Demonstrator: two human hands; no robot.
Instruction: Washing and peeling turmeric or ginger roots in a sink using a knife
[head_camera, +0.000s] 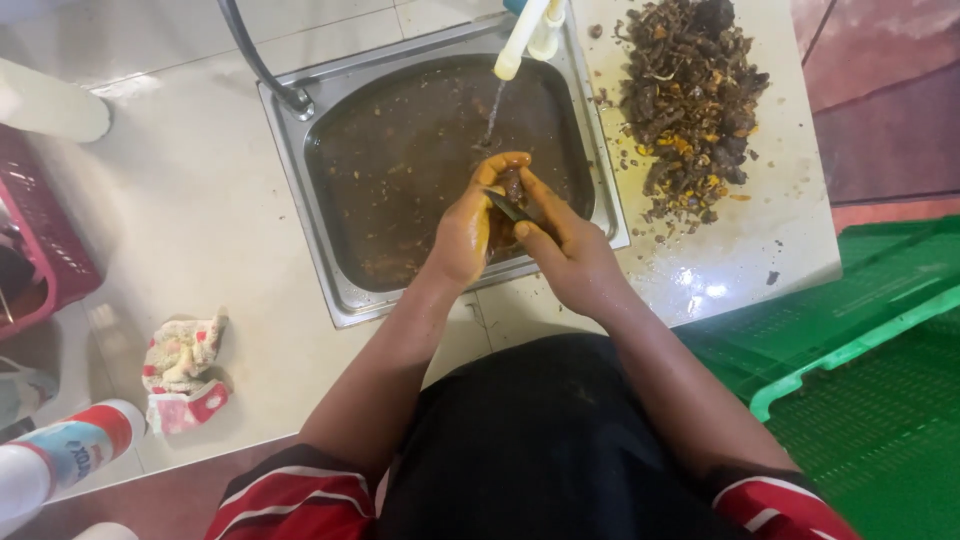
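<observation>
Over the sink of murky brown water, the left hand curls around a small dark piece under the tap's thin stream. The right hand grips a knife, its blade running diagonally, tip up-left toward the left palm.

A crumpled red-and-white cloth lay on the pale counter, left of the sink. A red basket stood at the far left edge, a spray can near the bottom corner. Green crates sat at the right, below the counter.
</observation>
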